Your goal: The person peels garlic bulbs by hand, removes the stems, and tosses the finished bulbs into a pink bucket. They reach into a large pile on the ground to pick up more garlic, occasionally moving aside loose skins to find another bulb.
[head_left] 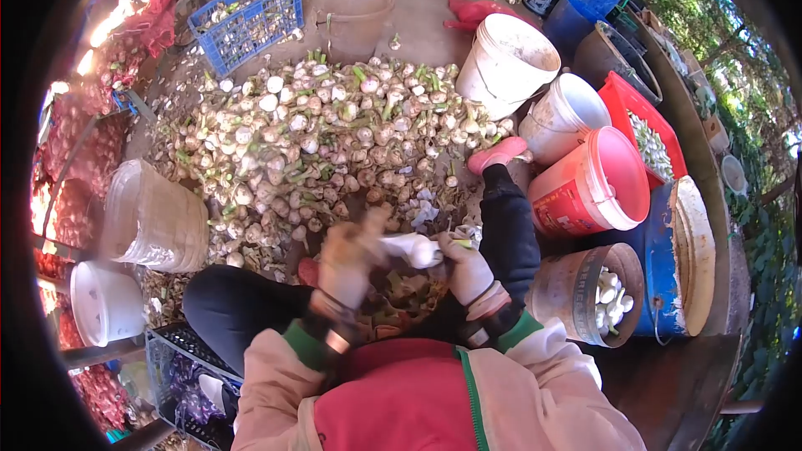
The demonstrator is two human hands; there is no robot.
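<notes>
Both my hands wear light gloves and are low in the middle of the head view. My right hand point(468, 270) is closed on the green stem end of a white garlic bulb point(424, 252). At the bulb's left is my left hand point(349, 260), smeared by motion, with a whitish blurred shape between it and the bulb. What its fingers do is not clear. Beyond my hands spreads a large heap of garlic bulbs point(309, 138) with green and brown stems. Peelings point(405, 292) lie between my legs.
White buckets point(505, 67), a red bucket point(585, 184) and a rusty bucket point(576, 292) with peeled bulbs stand at the right. At the left are a pale bucket point(159, 217) and a white tub point(104, 302). A blue crate point(251, 21) sits behind the heap.
</notes>
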